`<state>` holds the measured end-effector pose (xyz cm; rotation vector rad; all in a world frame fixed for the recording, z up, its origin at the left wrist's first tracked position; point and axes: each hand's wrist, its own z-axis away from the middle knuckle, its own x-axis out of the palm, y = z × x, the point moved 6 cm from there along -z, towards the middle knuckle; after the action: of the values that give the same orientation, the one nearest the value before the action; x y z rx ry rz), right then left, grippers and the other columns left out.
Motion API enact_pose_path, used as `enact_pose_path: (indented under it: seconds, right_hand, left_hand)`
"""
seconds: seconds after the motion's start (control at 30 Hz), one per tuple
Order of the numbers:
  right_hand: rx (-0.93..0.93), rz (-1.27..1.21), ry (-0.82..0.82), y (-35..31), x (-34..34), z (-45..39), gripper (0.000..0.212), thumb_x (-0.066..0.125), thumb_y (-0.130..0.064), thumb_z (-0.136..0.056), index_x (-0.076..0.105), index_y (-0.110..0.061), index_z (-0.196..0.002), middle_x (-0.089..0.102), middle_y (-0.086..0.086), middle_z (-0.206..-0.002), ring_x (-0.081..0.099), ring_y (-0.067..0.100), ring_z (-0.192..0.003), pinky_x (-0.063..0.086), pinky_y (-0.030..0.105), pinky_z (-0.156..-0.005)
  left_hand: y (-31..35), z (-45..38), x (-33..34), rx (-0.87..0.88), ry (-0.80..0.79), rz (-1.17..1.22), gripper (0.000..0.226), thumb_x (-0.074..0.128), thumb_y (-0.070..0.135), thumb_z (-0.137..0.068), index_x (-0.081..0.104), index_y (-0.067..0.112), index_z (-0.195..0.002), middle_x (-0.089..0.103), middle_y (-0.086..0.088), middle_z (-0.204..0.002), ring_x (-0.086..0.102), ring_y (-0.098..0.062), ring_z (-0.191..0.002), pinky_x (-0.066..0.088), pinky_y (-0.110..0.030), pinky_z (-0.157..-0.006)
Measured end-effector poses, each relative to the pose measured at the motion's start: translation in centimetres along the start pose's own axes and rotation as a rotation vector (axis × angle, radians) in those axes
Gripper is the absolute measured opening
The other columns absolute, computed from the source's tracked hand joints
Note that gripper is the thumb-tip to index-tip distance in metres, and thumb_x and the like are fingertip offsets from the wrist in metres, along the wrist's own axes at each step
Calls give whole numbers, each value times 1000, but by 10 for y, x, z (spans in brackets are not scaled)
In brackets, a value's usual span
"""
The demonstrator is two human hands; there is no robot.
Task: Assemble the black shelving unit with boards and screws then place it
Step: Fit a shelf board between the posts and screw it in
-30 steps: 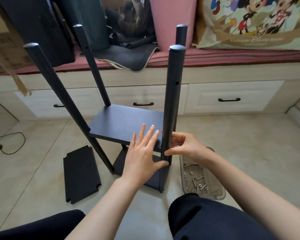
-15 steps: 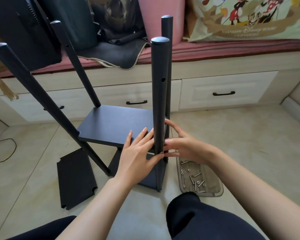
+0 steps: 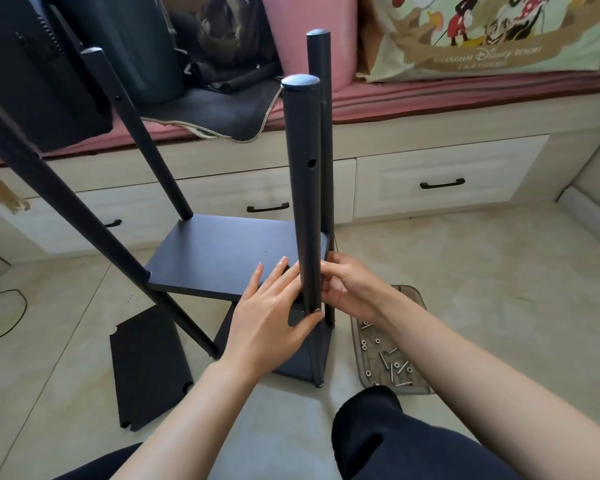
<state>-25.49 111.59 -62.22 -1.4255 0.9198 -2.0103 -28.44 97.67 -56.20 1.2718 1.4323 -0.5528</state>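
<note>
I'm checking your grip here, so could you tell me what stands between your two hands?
In the head view, the near black post stands between them: the left hand rests on its left side, the right hand on its right.

Right hand (image 3: pixel 349 289) now against post (image 3: pixel 305 202)

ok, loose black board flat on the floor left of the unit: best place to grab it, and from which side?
Take the loose board by its long right edge, near the middle, coming from above. It lies flat on the tile, so fingers must tip up an edge first. The corners are notched and give poor hold, and the left hand is nearest but now rests on the shelf.
</note>
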Motion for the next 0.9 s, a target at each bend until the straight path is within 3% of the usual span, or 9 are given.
enact_pose_path:
  seconds: [0.2,0.37,0.6,0.73,0.9]
  right_hand:
    - [-31,-42,-30,-3,6,3,20,52,-5,-98,55,-2,-118,73,12,-94,72,23,-83,58,34,-69]
    - [-13,-69,-18,-2,5,3,26,54,-7,-99,52,-1,-123,73,13,-97,72,24,-86,58,35,-71]
    - [33,-51,-8,0,-2,7,21,55,-17,-100,62,-6,-116,73,11,-100,72,23,-88,58,33,-73]
    - [115,57,196,9,-48,20,32,54,-23,-101,58,-4,-126,74,15,-107,72,30,-100,60,37,-77]
    - [248,274,491,47,-130,45,27,50,-7,-102,57,-1,-127,68,20,-110,70,31,-95,57,40,-84]
  left_hand:
    - [-2,0,6,18,-45,-80,62,50,55,-97,37,31,-153,28,17,-160,10,-12,-154,-5,-37,-125]
    - [0,3,8,0,17,-65,60,41,56,-97,47,25,-149,37,13,-156,22,-15,-152,5,-41,-126]
    - [1,3,11,0,48,-68,60,40,55,-97,49,23,-147,43,10,-154,29,-17,-150,14,-48,-124]
    - [1,3,11,-8,32,-86,60,39,56,-97,51,23,-145,45,8,-153,30,-18,-149,12,-47,-124]
    - [1,3,11,-4,35,-98,57,42,54,-97,56,21,-141,47,7,-152,33,-18,-148,14,-46,-124]
